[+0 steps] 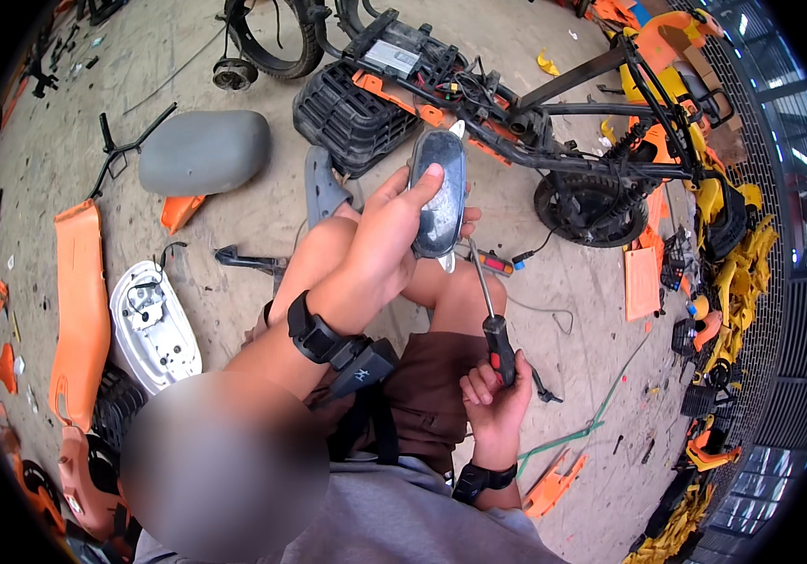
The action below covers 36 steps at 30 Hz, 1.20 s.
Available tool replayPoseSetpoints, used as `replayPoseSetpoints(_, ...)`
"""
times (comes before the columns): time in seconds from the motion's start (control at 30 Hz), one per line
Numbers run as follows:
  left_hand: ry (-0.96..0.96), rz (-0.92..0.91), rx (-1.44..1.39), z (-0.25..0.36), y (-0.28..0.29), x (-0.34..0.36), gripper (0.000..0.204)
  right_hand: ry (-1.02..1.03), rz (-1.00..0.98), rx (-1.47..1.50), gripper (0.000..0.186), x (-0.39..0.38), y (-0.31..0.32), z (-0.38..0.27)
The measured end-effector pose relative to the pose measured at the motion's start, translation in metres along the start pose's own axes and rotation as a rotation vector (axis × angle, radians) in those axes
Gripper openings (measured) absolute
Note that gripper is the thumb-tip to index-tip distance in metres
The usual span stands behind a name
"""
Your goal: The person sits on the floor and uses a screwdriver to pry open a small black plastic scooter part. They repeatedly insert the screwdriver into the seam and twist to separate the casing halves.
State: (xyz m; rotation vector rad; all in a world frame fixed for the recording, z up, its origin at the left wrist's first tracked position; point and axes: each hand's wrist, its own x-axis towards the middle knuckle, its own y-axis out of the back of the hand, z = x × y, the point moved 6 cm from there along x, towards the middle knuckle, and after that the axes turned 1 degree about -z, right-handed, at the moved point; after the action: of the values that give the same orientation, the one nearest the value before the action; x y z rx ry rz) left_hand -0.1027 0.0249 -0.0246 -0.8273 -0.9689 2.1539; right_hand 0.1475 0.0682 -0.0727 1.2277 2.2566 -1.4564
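My left hand (386, 226) grips a dark oval part (441, 193) with a glossy, scuffed face and a pale tab at each end. The thumb presses on its face, while fingertips show past its right edge. Closed around a black-and-red handle, my right hand (497, 402) holds a screwdriver (498, 343). Its metal shaft points up and away, with the tip close to the oval part's lower right edge; contact cannot be made out. Both hands are over my bent legs.
A stripped scooter frame (563, 141) lies ahead beside a black plastic basket (342, 117). To the left are a grey seat (206, 152), a long orange panel (80, 301) and a white oval housing (154, 324) with wiring. Yellow panels (742, 291) pile up along the right.
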Motion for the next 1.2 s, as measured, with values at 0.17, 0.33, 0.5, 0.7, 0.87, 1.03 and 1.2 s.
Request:
replayPoseSetpoints(0.17, 0.011, 0.024, 0.001, -0.001, 0.003, 0.0, 0.031, -0.111, -0.016, 0.079, 0.043, 0.003, -0.002, 0.013)
replayPoseSetpoints(0.33, 0.013, 0.015, -0.026, -0.003, 0.005, 0.002, 0.03, -0.16, -0.057, 0.106, 0.045, 0.005, 0.0, 0.022)
replayPoseSetpoints(0.5, 0.018, 0.04, -0.026, -0.002, 0.007, 0.003, 0.029, -0.141, -0.05, 0.079, 0.046, 0.006, 0.0, 0.023)
replayPoseSetpoints(0.7, 0.021, 0.049, -0.031, -0.002, 0.007, 0.002, 0.028, -0.1, -0.012, 0.041, 0.046, 0.006, 0.002, 0.02)
replayPoseSetpoints(0.87, 0.02, 0.051, -0.042, -0.002, 0.007, 0.002, 0.028, -0.062, -0.02, 0.028, 0.037, 0.006, 0.001, 0.015)
replayPoseSetpoints(1.03, 0.029, 0.065, -0.047, -0.002, 0.007, 0.002, 0.027, 0.007, -0.014, -0.048, 0.036, 0.007, 0.001, 0.009)
replayPoseSetpoints(1.2, 0.011, 0.063, -0.049, -0.001, 0.007, 0.002, 0.027, 0.069, -0.023, -0.136, 0.037, 0.007, 0.003, 0.003)
